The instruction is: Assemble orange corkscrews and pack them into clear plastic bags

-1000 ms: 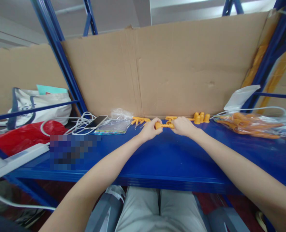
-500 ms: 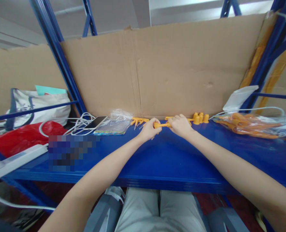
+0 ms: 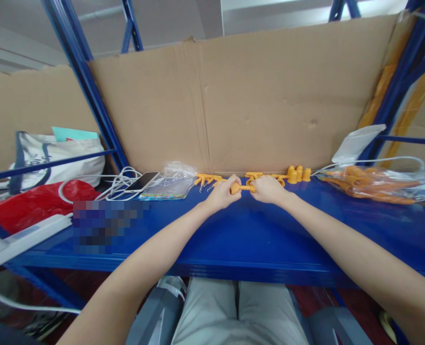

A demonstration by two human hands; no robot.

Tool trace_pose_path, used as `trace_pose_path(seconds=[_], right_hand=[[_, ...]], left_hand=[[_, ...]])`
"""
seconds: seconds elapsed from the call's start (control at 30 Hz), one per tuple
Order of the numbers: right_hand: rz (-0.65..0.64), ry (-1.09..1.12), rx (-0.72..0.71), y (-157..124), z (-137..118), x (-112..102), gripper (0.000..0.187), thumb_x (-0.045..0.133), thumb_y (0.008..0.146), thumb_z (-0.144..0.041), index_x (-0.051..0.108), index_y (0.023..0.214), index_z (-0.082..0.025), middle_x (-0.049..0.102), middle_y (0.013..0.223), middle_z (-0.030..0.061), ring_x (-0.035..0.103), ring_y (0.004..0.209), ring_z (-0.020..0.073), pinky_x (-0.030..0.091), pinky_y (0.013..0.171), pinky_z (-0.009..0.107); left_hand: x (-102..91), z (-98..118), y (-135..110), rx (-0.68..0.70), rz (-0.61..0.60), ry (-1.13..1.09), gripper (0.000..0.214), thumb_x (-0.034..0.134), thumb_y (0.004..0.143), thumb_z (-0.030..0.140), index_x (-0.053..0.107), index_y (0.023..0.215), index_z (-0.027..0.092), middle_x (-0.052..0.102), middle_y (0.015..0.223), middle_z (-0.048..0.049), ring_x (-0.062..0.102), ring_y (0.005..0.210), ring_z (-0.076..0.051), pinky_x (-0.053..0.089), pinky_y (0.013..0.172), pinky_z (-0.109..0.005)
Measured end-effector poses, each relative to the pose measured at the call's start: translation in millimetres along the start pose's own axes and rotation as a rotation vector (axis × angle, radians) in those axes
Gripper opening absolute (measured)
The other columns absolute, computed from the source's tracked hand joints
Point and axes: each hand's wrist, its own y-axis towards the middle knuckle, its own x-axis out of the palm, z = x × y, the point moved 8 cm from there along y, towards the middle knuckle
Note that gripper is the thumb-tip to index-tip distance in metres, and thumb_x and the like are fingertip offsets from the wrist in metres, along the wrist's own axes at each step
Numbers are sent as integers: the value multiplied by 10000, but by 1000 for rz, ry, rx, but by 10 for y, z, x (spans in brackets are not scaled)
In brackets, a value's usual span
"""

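Between my two hands is an orange plastic piece (image 3: 247, 188) with a rounded knob at the left and a ribbed shaft. My left hand (image 3: 222, 194) has its fingers closed round the knob end. My right hand (image 3: 268, 189) grips the other end, which is hidden under the fingers. Just behind my left hand lie several orange corkscrew handles (image 3: 207, 178) with metal spirals. More orange plastic parts (image 3: 254, 175), some ring-shaped, lie behind my right hand. To its right, several orange cup-shaped parts (image 3: 293, 175) stand in a cluster.
Cardboard (image 3: 262, 105) walls off the back of the blue table (image 3: 234, 239). At left are a phone (image 3: 143, 182), white cables (image 3: 117, 187), a plastic-wrapped packet (image 3: 167, 187) and a red bag (image 3: 43, 206). A clear bag of orange parts (image 3: 370, 184) lies at right.
Both hands still hold the orange piece. My right hand has shifted slightly down and turned, so more of the ribbed shaft and the parts behind it show.
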Motion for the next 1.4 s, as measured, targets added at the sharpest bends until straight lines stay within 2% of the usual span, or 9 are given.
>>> trace_pose_path(seconds=[0.1, 0.3, 0.4, 0.63, 0.87, 1.1, 1.17, 1.27, 1.4], right_hand=[[11, 15, 9, 3, 34, 24, 324, 429, 894, -260, 711, 977, -123, 723, 930, 163, 683, 874, 276, 462, 714, 326], [122, -35, -39, -24, 28, -115, 288, 483, 892, -254, 649, 1063, -92, 715, 969, 183, 669, 926, 274, 433, 780, 329], [98, -41, -49, -18, 27, -95, 271, 473, 898, -230, 655, 1042, -91, 718, 940, 183, 678, 898, 278, 438, 746, 322], [56, -24, -42, -11, 54, -52, 269, 498, 885, -218, 674, 1057, -110, 727, 943, 157, 688, 875, 267, 463, 718, 304], [19, 25, -59, 3, 65, 21, 288, 470, 896, -230, 686, 1054, -125, 723, 972, 143, 685, 899, 255, 479, 742, 311], [-3, 62, -58, 19, 61, 78, 253, 466, 887, -224, 684, 973, -130, 718, 932, 140, 680, 890, 262, 462, 740, 313], [25, 107, -41, 31, 96, 93, 237, 474, 887, -233, 668, 983, -135, 713, 959, 139, 675, 899, 259, 458, 746, 311], [115, 252, -44, 55, 176, 112, 230, 522, 863, -239, 618, 1046, -136, 697, 1013, 130, 662, 916, 238, 457, 764, 301], [260, 482, -169, 70, 233, 119, 286, 563, 804, -184, 560, 1086, -136, 670, 1034, 118, 640, 920, 211, 469, 798, 313]], left_hand=[[15, -9, 7, -27, 6, -52, 166, 580, 658, 123, 482, 774, 189, 439, 576, 97, 426, 519, -65, 318, 534, -185], [124, -272, -39, -337, -37, -290, 169, 523, 721, 140, 445, 858, 200, 433, 490, 130, 348, 306, -43, 247, 372, -158], [113, -273, -43, -320, -35, -306, 175, 546, 707, 135, 459, 847, 193, 449, 487, 130, 349, 305, -29, 243, 364, -143], [118, -262, -19, -250, -23, -298, 177, 565, 672, 121, 481, 816, 179, 472, 535, 112, 419, 439, -41, 334, 482, -161], [117, -255, 0, -154, -17, -230, 179, 582, 662, 132, 487, 805, 184, 461, 585, 97, 425, 512, -63, 324, 524, -185], [82, -216, 7, -134, 4, -180, 181, 600, 649, 127, 509, 795, 181, 445, 589, 97, 408, 521, -62, 314, 523, -182], [81, -222, 7, -160, 15, -222, 177, 588, 653, 112, 507, 796, 177, 447, 580, 100, 409, 492, -52, 312, 500, -172], [101, -302, -13, -287, 8, -309, 181, 555, 702, 109, 503, 861, 179, 432, 527, 119, 368, 375, -36, 289, 418, -159], [53, -432, -53, -465, 65, -387, 236, 527, 760, 85, 517, 982, 167, 397, 475, 137, 329, 285, -33, 262, 338, -149]])
